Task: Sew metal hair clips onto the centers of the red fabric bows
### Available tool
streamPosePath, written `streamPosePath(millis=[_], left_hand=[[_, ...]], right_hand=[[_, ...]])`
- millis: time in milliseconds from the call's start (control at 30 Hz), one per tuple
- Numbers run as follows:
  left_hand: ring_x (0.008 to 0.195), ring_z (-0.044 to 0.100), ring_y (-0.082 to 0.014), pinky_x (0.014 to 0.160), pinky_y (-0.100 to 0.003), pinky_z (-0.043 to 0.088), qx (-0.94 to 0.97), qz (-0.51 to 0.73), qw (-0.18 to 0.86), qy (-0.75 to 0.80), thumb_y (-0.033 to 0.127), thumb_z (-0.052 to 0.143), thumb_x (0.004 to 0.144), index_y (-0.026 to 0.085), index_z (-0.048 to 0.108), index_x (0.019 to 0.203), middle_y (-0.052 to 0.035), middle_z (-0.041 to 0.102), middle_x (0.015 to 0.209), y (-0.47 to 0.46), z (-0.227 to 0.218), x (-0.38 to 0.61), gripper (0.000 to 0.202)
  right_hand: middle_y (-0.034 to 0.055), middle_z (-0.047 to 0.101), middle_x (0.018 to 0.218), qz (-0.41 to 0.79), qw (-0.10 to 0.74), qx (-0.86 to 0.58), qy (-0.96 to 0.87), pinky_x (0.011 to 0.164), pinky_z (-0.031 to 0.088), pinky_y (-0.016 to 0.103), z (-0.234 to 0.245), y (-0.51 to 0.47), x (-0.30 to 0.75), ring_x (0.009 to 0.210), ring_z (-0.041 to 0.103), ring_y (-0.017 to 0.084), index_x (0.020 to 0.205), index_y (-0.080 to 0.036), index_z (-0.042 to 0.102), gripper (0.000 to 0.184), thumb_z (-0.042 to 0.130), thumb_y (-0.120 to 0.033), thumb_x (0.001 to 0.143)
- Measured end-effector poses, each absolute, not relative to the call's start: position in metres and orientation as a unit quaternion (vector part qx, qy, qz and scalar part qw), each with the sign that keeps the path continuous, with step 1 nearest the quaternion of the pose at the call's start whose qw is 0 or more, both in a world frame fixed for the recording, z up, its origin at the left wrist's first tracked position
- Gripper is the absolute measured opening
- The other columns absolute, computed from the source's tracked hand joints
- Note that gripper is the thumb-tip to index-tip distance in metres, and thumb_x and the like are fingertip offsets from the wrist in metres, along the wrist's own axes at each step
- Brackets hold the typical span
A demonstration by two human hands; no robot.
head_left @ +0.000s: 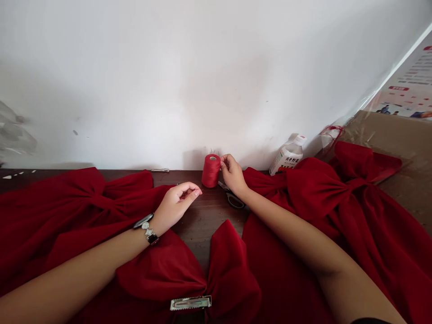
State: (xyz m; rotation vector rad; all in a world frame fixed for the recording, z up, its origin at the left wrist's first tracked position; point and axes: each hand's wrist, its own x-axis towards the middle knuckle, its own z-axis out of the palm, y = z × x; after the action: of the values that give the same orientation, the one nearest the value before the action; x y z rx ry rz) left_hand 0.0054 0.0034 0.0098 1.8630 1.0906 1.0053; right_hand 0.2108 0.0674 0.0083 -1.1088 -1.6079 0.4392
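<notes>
A spool of red thread [211,171] stands upright on the dark wooden table [205,216], with thin needles sticking up from its top. My right hand [232,174] is at the spool's right side, fingertips pinched against it. Any thread between them is too fine to see. Below that wrist lie black-handled scissors [231,195], partly hidden. My left hand [178,203] hovers left of the spool with curled fingers, and nothing shows in them. Large red fabric bows lie to the left [67,211], right [317,189] and front [189,270]. The front bow carries a metal hair clip [191,303].
A white wall rises behind the table. A labelled plastic bottle [288,155] stands against it, right of the spool. Cardboard [401,135] lies at the right under a bow, below a printed poster [410,85]. A small metal object [160,170] lies at the wall.
</notes>
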Motion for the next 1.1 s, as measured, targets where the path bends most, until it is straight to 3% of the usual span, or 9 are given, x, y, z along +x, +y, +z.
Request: streamPosePath(millis=[500, 600, 767, 867, 1100], left_hand=[[0.065, 0.051, -0.0132, 0.059, -0.023, 0.04, 0.754, 0.385, 0.361, 0.391, 0.038, 0.054, 0.09, 0.018, 0.062, 0.082, 0.0005, 0.059, 0.073, -0.004, 0.014, 0.007, 0.024], [0.065, 0.052, -0.0129, 0.058, -0.023, 0.041, 0.794, 0.374, 0.326, 0.351, 0.032, 0.052, 0.092, 0.018, 0.062, 0.082, -0.0017, 0.062, 0.08, -0.006, 0.015, 0.008, 0.02], [0.077, 0.062, -0.0128, 0.069, -0.024, 0.048, 0.874, 0.365, 0.169, 0.272, 0.021, 0.05, 0.094, 0.018, 0.064, 0.084, -0.0069, 0.067, 0.114, -0.008, 0.011, 0.005, 0.018], [0.091, 0.065, -0.0161, 0.079, -0.026, 0.049, 0.892, 0.375, 0.043, 0.247, 0.018, 0.048, 0.095, 0.018, 0.066, 0.092, -0.0075, 0.069, 0.116, -0.007, 0.01, 0.003, 0.019], [0.09, 0.054, -0.0248, 0.081, -0.039, 0.047, 0.892, 0.353, -0.17, 0.227, 0.016, 0.054, 0.092, 0.02, 0.071, 0.088, -0.0004, 0.076, 0.105, -0.004, 0.012, 0.005, 0.018]], right_hand=[[0.0015, 0.053, 0.075, 0.132, 0.459, -0.527, -0.703, 0.062, 0.035, 0.029, 0.009, 0.039, 0.195, 0.061, 0.05, 0.018, 0.094, -0.021, 0.04, 0.009, 0.033, -0.027, 0.093], [0.0025, 0.055, 0.075, 0.134, 0.447, -0.527, -0.71, 0.061, 0.036, 0.028, 0.011, 0.032, 0.189, 0.062, 0.052, 0.018, 0.093, -0.021, 0.04, 0.01, 0.031, -0.025, 0.094], [0.0034, 0.058, 0.078, 0.133, 0.442, -0.509, -0.727, 0.06, 0.036, 0.027, 0.014, 0.02, 0.18, 0.064, 0.053, 0.018, 0.092, -0.021, 0.039, 0.009, 0.031, -0.025, 0.094], [0.0028, 0.057, 0.078, 0.138, 0.447, -0.486, -0.738, 0.061, 0.038, 0.027, 0.017, 0.017, 0.18, 0.064, 0.052, 0.017, 0.089, -0.022, 0.039, 0.008, 0.033, -0.023, 0.093], [0.0024, 0.056, 0.079, 0.15, 0.472, -0.447, -0.745, 0.065, 0.04, 0.028, 0.015, 0.014, 0.187, 0.067, 0.052, 0.016, 0.085, -0.022, 0.04, 0.01, 0.035, -0.024, 0.093]])
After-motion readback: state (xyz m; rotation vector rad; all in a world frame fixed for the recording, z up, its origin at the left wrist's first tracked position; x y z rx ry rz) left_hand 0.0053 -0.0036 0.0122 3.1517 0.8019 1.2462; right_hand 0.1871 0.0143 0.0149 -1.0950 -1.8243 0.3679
